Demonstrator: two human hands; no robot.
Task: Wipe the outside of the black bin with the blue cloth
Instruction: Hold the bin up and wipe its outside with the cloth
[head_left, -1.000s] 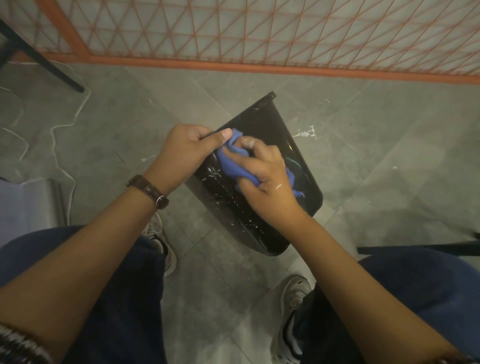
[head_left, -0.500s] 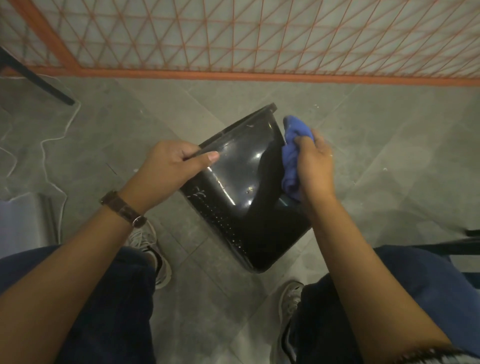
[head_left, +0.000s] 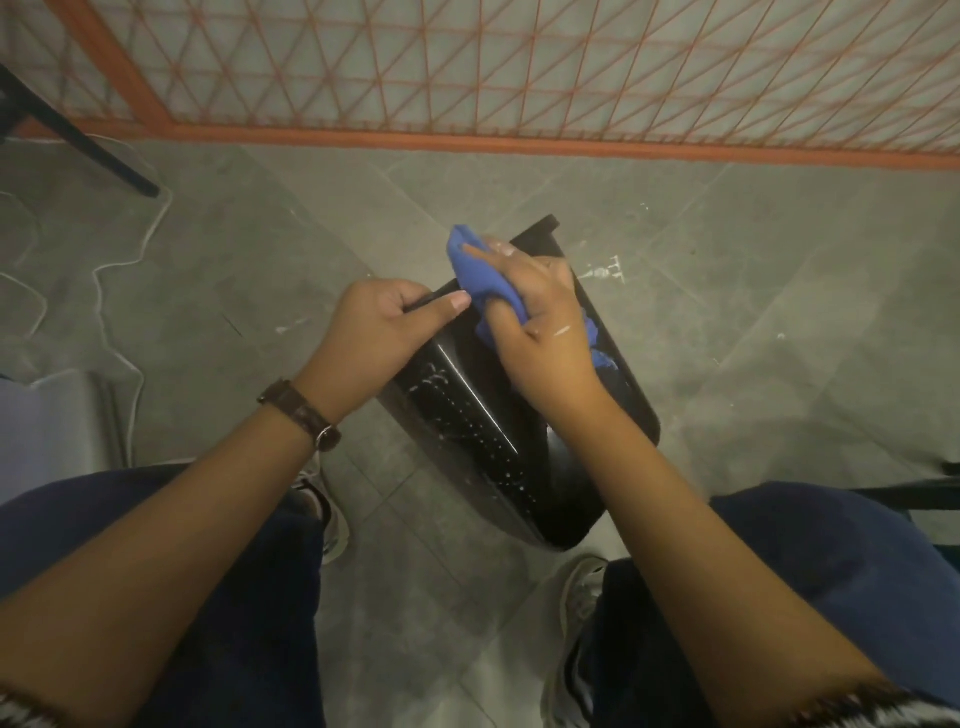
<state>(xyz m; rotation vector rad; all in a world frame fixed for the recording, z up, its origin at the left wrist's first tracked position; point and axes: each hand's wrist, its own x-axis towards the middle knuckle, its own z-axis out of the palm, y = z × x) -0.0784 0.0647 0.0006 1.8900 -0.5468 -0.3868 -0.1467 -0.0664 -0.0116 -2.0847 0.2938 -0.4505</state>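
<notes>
Your right hand (head_left: 540, 332), grasping the blue cloth (head_left: 480, 275), is back on the black bin's (head_left: 467, 415) upper wall for another pass, while your left hand (head_left: 379, 332) clasps it steady.

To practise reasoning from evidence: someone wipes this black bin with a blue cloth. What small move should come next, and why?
Probably draw the blue cloth down toward the base: the right hand holds it near the rim, white specks dot the black bin below, and the left hand steadies the rim.

You're in a furnished indoor room: grey tiled floor (head_left: 779, 322), orange lattice partition (head_left: 519, 67) ahead, black furniture leg (head_left: 78, 132), white cable (head_left: 96, 271).
</notes>
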